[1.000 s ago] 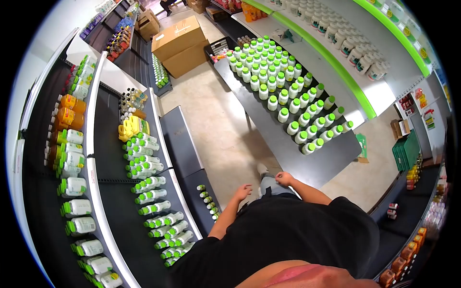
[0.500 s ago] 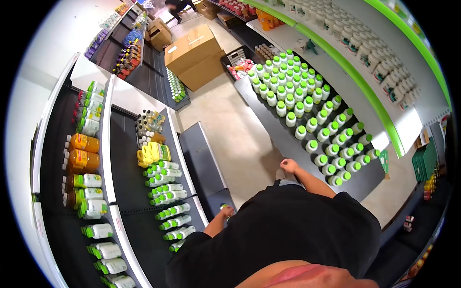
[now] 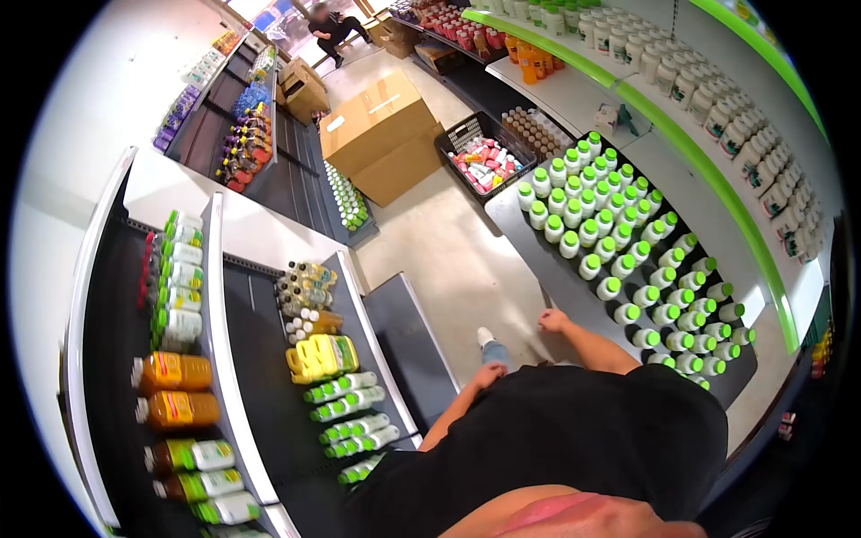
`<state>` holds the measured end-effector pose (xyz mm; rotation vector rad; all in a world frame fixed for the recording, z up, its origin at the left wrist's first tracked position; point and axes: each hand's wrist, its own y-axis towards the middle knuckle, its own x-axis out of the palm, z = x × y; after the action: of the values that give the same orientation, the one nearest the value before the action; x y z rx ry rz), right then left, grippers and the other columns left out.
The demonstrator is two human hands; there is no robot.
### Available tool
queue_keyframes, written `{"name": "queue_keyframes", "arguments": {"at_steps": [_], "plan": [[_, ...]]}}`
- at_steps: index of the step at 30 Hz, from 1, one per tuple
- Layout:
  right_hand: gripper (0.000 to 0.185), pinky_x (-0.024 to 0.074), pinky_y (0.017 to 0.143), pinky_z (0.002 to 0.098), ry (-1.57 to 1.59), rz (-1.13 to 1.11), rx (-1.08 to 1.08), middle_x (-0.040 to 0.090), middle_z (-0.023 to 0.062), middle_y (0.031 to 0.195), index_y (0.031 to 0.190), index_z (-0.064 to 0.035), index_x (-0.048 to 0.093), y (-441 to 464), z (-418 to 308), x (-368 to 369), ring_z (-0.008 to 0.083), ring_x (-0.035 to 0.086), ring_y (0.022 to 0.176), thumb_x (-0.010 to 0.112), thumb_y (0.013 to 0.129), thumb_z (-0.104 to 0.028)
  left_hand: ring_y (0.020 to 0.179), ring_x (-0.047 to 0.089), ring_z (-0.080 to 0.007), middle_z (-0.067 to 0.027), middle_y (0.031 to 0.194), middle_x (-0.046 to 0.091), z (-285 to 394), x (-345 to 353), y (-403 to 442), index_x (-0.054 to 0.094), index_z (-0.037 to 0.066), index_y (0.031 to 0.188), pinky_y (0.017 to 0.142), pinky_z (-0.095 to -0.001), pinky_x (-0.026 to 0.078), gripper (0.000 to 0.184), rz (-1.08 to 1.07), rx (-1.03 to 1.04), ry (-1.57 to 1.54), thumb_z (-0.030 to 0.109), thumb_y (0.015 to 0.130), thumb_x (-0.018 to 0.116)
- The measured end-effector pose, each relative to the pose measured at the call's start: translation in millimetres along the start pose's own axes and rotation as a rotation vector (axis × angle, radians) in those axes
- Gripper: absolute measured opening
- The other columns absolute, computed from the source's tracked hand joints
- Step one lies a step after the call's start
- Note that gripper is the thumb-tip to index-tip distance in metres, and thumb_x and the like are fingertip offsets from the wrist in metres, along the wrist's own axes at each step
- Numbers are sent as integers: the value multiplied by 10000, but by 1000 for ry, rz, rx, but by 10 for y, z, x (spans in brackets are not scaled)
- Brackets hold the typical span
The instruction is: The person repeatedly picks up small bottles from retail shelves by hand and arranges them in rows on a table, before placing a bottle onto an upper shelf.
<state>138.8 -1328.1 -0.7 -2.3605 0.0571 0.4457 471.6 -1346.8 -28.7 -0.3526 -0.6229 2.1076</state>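
Note:
My left hand (image 3: 489, 374) hangs low in front of my body, above my leg, with its fingers curled; whether anything is in them is too small to tell. Near the left edge of the grey table (image 3: 574, 287) is my right hand (image 3: 553, 320), its fingers loosely bent and nothing visible in it. Several white bottles with green caps (image 3: 608, 288) stand upright in rows on that table. Beyond its far end a black crate (image 3: 466, 134) holds small red and white packages (image 3: 489, 166).
Shelves on the left hold green-capped bottles (image 3: 345, 386), yellow jugs (image 3: 323, 356) and orange bottles (image 3: 184, 409). A large cardboard box (image 3: 381, 125) stands on the floor (image 3: 448, 296). White jars (image 3: 717, 117) line the right shelf. A person (image 3: 334, 31) crouches far off.
The view has shifted forward along the aisle, showing more of the crate and the crouching person. My left hand moved out to the side, then back in front of my body.

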Motion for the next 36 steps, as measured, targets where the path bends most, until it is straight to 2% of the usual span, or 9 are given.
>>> {"name": "queue_keyframes", "arguments": {"at_steps": [6,9,13,17,19,24,28,31,36], "plan": [[245,549,572,366,-219,-269,259,713,71,775,977,-106,687,788,228,-27,190,694,626,594,845,-290,707,650,-184,-83,938,696,471,-1888,329,600,62,1208,578,-314,502,341,394,-206,-154,224,909,578],[253,547,566,357,-69,-43,217,709,88,800,1009,-84,671,584,-548,-276,187,684,612,587,864,-273,648,637,-200,-87,910,695,875,-2530,272,627,24,1115,511,-338,482,321,469,-484,-191,233,873,601],[204,535,565,321,295,368,36,685,76,727,966,-27,653,731,-916,-286,170,653,588,596,892,-209,648,630,-216,-100,817,682,801,-3225,553,664,14,964,530,-373,504,242,240,-538,265,235,879,611],[200,526,599,345,245,642,-33,666,111,662,917,-33,679,942,-687,-131,204,646,584,629,868,-220,861,672,-255,-144,938,678,1047,-3374,1085,631,5,1127,620,-401,556,284,200,-554,95,171,906,568],[240,513,629,404,88,825,18,659,175,677,826,-31,698,596,-1017,-272,307,657,629,658,823,-268,965,675,-273,-171,1013,686,1006,-3480,1517,611,34,1217,703,-405,566,353,-25,-281,347,218,916,584],[331,506,706,471,293,1135,293,674,218,759,786,-10,708,891,-781,-582,419,656,771,664,793,-338,897,679,-222,-159,967,705,1999,-3591,2444,630,61,1208,735,-359,553,387,-164,-209,629,269,883,617],[330,529,563,339,645,1008,611,666,73,590,847,-50,704,986,-973,-912,194,645,473,613,866,-367,800,674,-198,-136,949,713,2703,-3916,3155,646,68,1190,725,-341,545,386,-206,-161,704,262,856,620],[360,525,554,349,520,1107,752,670,78,590,807,-49,708,1003,-1160,-1021,202,644,469,609,877,-388,676,646,-184,-112,900,714,3177,-4290,3619,657,65,1156,681,-338,537,373,-39,-135,621,228,826,600],[342,531,592,365,530,1147,796,672,65,600,784,-85,714,1062,-1059,-913,209,659,518,581,901,-378,685,646,-183,-94,874,700,3716,-4380,4398,646,51,1148,662,-342,539,376,-239,-111,881,181,796,630]]}}
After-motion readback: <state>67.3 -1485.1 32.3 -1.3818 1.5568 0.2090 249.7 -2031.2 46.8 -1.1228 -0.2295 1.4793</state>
